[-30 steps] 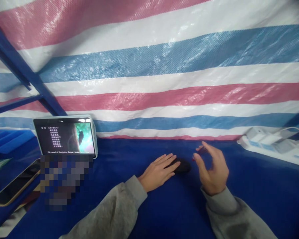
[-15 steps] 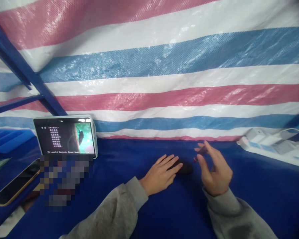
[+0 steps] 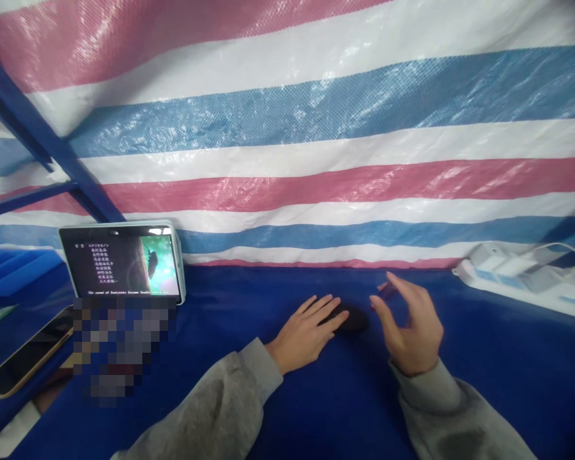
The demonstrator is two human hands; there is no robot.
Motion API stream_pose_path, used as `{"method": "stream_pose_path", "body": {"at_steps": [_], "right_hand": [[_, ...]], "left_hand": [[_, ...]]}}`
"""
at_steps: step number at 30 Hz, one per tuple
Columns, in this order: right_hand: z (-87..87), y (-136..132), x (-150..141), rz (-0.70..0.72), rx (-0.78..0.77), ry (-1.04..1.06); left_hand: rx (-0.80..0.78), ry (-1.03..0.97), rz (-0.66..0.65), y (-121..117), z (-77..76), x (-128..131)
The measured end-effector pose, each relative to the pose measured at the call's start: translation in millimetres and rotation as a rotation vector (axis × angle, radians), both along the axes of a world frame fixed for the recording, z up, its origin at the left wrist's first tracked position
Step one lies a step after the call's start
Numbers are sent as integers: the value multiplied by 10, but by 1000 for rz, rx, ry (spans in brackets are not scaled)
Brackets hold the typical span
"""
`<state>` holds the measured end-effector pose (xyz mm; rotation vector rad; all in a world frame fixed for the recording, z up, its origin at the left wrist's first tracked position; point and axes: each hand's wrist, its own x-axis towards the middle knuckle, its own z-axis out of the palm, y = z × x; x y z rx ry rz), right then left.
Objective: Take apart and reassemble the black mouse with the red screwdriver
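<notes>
My left hand (image 3: 306, 332) lies palm down on the blue tabletop (image 3: 326, 409), its fingers stretched out and slightly spread. Its fingertips rest at the left side of a black rounded thing (image 3: 356, 319) that looks like a computer mouse. To the right, my right hand (image 3: 412, 326) is raised a little, thumb and fingers curved toward each other. Between them sits a small dark-red object (image 3: 386, 291), mostly covered by the fingers, so its kind does not show.
A tablet (image 3: 124, 262) with its screen lit stands at the left. Left of it are a phone (image 3: 29, 351) and a blue tray (image 3: 23, 268). At the right lies a white power strip (image 3: 522, 284) with plugs and cables. A striped plastic sheet (image 3: 287, 191) hangs behind.
My right thumb and fingers have shifted slightly around the dark-red object, which shows less now. The left hand stays in place. The whole view has moved slightly.
</notes>
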<state>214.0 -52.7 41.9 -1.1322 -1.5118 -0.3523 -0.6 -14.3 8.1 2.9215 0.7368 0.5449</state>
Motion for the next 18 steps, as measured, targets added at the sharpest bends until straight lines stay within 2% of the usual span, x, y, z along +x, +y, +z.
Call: {"method": "stream_pose_path", "body": {"at_steps": [5, 10, 14, 18], "right_hand": [[3, -1, -7, 78, -63, 17], [-6, -2, -25, -9, 4, 38], [-33, -6, -26, 89, -70, 20], [-25, 10, -22, -13, -38, 7]], "left_hand": [[-12, -9, 2, -9, 12, -10], [-15, -13, 10, -7, 4, -13], [-17, -27, 16, -5, -5, -16], [-29, -57, 7, 3, -12, -16]]}}
